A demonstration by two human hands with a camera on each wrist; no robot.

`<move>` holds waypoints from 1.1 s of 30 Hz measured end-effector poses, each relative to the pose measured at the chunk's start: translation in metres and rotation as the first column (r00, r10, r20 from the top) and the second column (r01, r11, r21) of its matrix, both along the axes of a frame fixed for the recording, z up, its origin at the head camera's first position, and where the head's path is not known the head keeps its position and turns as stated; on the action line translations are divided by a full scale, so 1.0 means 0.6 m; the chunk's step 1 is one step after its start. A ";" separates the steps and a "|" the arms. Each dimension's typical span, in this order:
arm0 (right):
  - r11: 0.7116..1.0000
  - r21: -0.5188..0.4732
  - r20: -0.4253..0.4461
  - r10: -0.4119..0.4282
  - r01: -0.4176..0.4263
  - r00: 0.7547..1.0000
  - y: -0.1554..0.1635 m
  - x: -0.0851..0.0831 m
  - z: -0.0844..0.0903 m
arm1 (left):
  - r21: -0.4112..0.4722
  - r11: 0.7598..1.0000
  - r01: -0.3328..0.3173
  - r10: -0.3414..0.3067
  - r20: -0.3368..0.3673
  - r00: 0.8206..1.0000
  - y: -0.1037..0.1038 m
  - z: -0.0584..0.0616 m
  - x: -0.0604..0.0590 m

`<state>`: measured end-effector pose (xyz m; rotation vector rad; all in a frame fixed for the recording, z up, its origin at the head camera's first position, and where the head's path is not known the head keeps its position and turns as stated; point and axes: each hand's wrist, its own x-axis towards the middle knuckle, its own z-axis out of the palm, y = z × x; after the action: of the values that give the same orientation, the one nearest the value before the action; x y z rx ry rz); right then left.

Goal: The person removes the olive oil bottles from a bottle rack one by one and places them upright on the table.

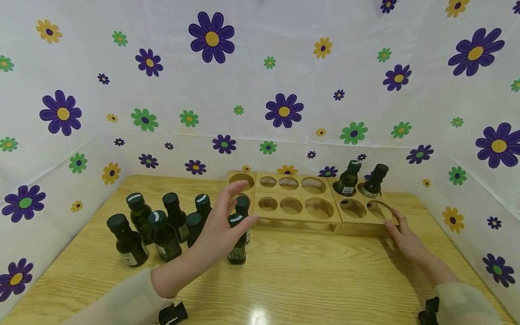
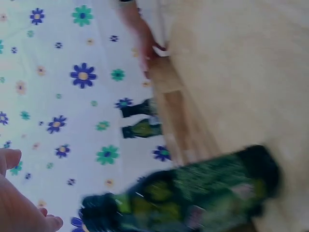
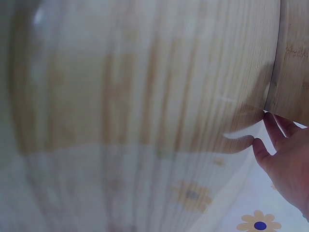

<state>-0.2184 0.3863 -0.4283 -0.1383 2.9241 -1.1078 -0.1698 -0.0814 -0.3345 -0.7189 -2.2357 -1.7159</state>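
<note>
Left hand [image 1: 221,225] raised over the worktop [image 1: 308,275], fingers straight and loosely spread, gripping nothing; palm just beside a dark green bottle [image 1: 237,239] standing upright in front of the wooden rack [image 1: 298,221]. Cannot tell from the head view whether skin touches glass. A second bottle [image 1: 243,208] right behind the first, partly hidden by the fingers. In the left wrist view, blurred: the near bottle [image 2: 193,193] large across the frame, fingertips [image 2: 12,157] at the lower left edge, apart from it.

Right hand [image 1: 406,239] laid flat at the right front corner of the rack, fingers straight and resting against the wooden edge, nothing pinched. Same contact in the right wrist view: fingertips [image 3: 270,128] meeting the rack's corner [image 3: 292,58] where it sits on the worktop.

Rack long and low, with round holes in two rows; two bottles [image 1: 359,180] seated in the back holes at the right end, both leaning, caps tilted up and right. Remaining holes in sight bare.

Cluster of six more upright bottles [image 1: 160,225] on the left part of the worktop, black caps, pale labels low on the body, standing close together and well apart from the rack. White cloth with purple, green and yellow flowers [image 1: 211,38] hung round three sides. Pale sleeves on both forearms.
</note>
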 end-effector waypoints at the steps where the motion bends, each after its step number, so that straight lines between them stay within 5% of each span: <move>1: 1.000 0.000 -0.001 0.000 0.000 1.000 0.000 0.000 0.001 | 0.010 1.000 0.015 -0.015 -0.007 1.000 0.011 0.010 -0.003; 6: 1.000 -0.001 0.010 0.001 -0.001 1.000 0.000 0.000 0.003 | 0.041 0.995 0.096 -0.096 -0.004 0.995 0.073 0.047 -0.019; 11: 1.000 0.000 0.004 0.000 0.000 1.000 0.000 0.000 0.001 | 0.002 0.988 0.153 -0.153 0.009 0.988 0.128 0.055 -0.042; 19: 1.000 -0.013 -0.004 0.001 -0.001 1.000 0.004 0.000 0.000 | -0.001 0.984 0.176 -0.176 0.078 0.981 0.196 0.025 -0.087; 26: 1.000 -0.012 -0.014 0.011 -0.011 1.000 0.005 -0.001 -0.001 | 0.051 0.990 0.130 -0.138 0.198 0.970 0.254 -0.006 -0.115; 33: 1.000 -0.005 -0.007 0.008 -0.008 1.000 0.004 -0.002 -0.001 | 0.023 0.992 0.121 -0.123 0.161 0.979 0.289 -0.038 -0.169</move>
<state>-0.2197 0.3889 -0.4288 -0.1541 2.9247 -1.1162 -0.2710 0.0919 -0.3570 -0.7526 -2.3284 -1.9084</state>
